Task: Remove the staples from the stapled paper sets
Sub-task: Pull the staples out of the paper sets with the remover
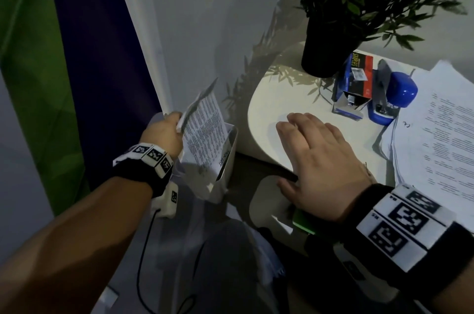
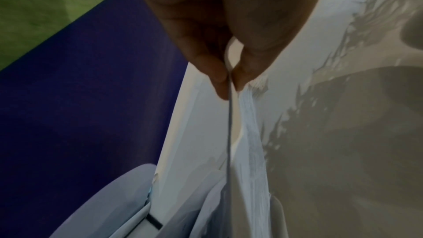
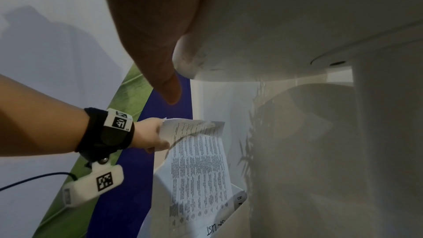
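Dim corner by a grey wall [image 1: 205, 18], with a round white table [image 1: 282, 98] at right and a white bin [image 1: 225, 159] low beside its left edge.
The bin's inside is mostly hidden — likely more sheets in it. The left hand [image 1: 164, 134] pinches the printed paper set [image 1: 205, 131] at its upper corner, the pages hanging down into the bin. The right hand [image 1: 315, 157] lies flat, fingers straight, on the table's near edge — the stapler [image 1: 392, 98] and paper stack [image 1: 441, 134] sit further right.
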{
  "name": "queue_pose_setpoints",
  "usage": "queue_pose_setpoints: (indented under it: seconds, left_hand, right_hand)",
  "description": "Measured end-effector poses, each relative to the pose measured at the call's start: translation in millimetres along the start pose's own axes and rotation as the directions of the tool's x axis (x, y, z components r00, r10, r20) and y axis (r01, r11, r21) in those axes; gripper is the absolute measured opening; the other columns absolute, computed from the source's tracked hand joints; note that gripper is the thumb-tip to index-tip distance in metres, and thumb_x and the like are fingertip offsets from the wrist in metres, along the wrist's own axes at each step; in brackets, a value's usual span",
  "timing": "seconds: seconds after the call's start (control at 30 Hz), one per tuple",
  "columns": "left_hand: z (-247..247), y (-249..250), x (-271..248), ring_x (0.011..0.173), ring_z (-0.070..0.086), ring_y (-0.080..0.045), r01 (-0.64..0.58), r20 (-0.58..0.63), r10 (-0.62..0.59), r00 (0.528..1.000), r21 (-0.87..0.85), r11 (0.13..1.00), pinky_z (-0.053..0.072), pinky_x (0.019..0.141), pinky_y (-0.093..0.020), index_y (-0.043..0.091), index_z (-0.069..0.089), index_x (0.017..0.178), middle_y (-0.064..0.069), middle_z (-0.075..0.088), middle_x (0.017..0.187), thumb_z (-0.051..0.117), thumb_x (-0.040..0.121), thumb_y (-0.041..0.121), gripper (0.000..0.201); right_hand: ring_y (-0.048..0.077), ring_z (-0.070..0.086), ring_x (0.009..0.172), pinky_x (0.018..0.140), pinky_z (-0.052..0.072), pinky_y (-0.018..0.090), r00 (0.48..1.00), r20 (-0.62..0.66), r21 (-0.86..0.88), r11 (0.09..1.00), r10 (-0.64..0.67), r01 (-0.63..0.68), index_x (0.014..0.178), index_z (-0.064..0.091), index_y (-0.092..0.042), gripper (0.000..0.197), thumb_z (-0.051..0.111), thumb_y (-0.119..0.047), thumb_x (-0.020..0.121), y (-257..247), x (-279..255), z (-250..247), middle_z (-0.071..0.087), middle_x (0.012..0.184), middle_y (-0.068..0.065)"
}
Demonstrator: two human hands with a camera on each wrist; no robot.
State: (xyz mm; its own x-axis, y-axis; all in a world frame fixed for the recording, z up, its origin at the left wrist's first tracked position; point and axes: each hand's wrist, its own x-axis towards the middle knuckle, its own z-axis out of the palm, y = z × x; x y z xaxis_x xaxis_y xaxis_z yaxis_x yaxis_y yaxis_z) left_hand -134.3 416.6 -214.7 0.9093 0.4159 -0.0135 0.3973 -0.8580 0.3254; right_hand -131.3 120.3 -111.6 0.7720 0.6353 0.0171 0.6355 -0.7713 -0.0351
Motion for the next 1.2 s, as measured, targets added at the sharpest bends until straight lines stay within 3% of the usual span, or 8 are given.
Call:
queue_pose_setpoints:
  seconds: [0.2,0.33,0.47,0.57,0.73,0.9,1.03,1.2]
  left_hand:
    - [-2.3,3.9,14.9,0.066,0.046,-0.023,-0.073,-0.102,0.072,0.992,-0.006,0.997,0.033,0.057,-0.030,0.009,0.051,0.106,-0.005,0.050,0.078,0.046,0.091,0.012,0.016]
    - [13.3,5.6,18.8,0.072,0.051,-0.024,-0.067,-0.161,0.044,0.986,-0.137,0.988,0.041,0.060,-0.032,0.017,0.050,0.106,-0.008,0.061,0.088,0.042,0.093,0.021,0.015]
    - [26.9,16.9,20.0,0.087,0.054,-0.028,-0.049,-0.190,0.006,0.982,-0.223,0.974,0.039,0.068,-0.031,0.011,0.053,0.113,-0.012,0.060,0.101,0.043,0.089,0.003,0.028]
    - [35.1,17.3,23.0,0.089,0.054,-0.028,-0.039,-0.117,0.013,0.993,-0.222,0.974,0.040,0.070,-0.034,0.007,0.053,0.113,-0.014,0.056,0.101,0.042,0.086,-0.004,0.031]
    - [54.1,6.8,26.0,0.082,0.057,-0.031,-0.062,0.073,0.076,0.994,-0.181,0.982,0.046,0.071,-0.040,0.017,0.041,0.083,-0.017,0.054,0.090,0.043,0.085,0.006,0.012]
    - [56.2,-15.3,28.0,0.092,0.055,-0.031,-0.013,0.095,0.024,0.995,-0.112,0.994,0.044,0.077,-0.038,0.010,0.050,0.109,-0.012,0.053,0.110,0.046,0.091,0.007,0.019]
    - [66.1,-16.1,24.0,0.095,0.058,-0.034,0.047,0.092,-0.028,0.995,-0.211,0.976,0.044,0.082,-0.037,0.012,0.054,0.089,-0.018,0.060,0.102,0.041,0.096,0.023,0.018]
    - [61.6,22.5,21.2,0.104,0.056,-0.034,0.144,0.104,-0.133,0.986,-0.106,0.984,0.042,0.088,-0.037,0.005,0.058,0.112,-0.017,0.061,0.111,0.036,0.099,0.041,0.045]
  right_hand:
    - [0.038,0.040,0.131,0.106,0.032,0.052,1.000,0.006,-0.001,1.000,0.002,-0.002,0.137,0.040,-0.010,0.089,0.075,-0.044,0.062,-1.1,-0.4,-0.5,0.043,0.141,0.017]
    - [0.038,0.040,0.131,0.106,0.032,0.051,1.000,0.001,0.000,1.000,-0.004,0.004,0.137,0.040,-0.010,0.089,0.075,-0.044,0.063,-0.8,0.2,-0.5,0.043,0.141,0.017]
    - [0.039,0.043,0.128,0.104,0.035,0.052,0.999,-0.032,0.011,1.000,-0.003,0.004,0.134,0.040,-0.010,0.085,0.063,-0.047,0.061,-0.6,0.3,1.5,0.046,0.138,0.017]
    - [0.037,0.039,0.131,0.106,0.032,0.051,1.000,-0.017,-0.004,1.000,-0.014,0.014,0.137,0.037,-0.011,0.086,0.063,-0.048,0.063,0.4,1.0,2.6,0.043,0.141,0.016]
    - [0.037,0.041,0.130,0.105,0.033,0.050,0.999,-0.032,-0.017,1.000,-0.011,0.011,0.136,0.037,-0.012,0.086,0.058,-0.051,0.062,0.6,1.1,3.6,0.044,0.140,0.014]
    - [0.037,0.042,0.128,0.104,0.034,0.051,0.998,-0.068,0.011,1.000,-0.014,0.014,0.133,0.042,-0.011,0.084,0.058,-0.049,0.061,-0.2,1.3,4.3,0.046,0.138,0.015]
    - [0.038,0.044,0.127,0.104,0.035,0.051,0.997,-0.080,-0.004,1.000,-0.018,0.018,0.132,0.043,-0.010,0.083,0.058,-0.048,0.061,-1.0,0.9,4.3,0.048,0.136,0.016]
    - [0.038,0.044,0.128,0.104,0.035,0.052,0.996,-0.080,-0.023,0.999,-0.025,0.023,0.133,0.043,-0.009,0.084,0.059,-0.048,0.061,-1.2,1.3,3.9,0.047,0.137,0.017]
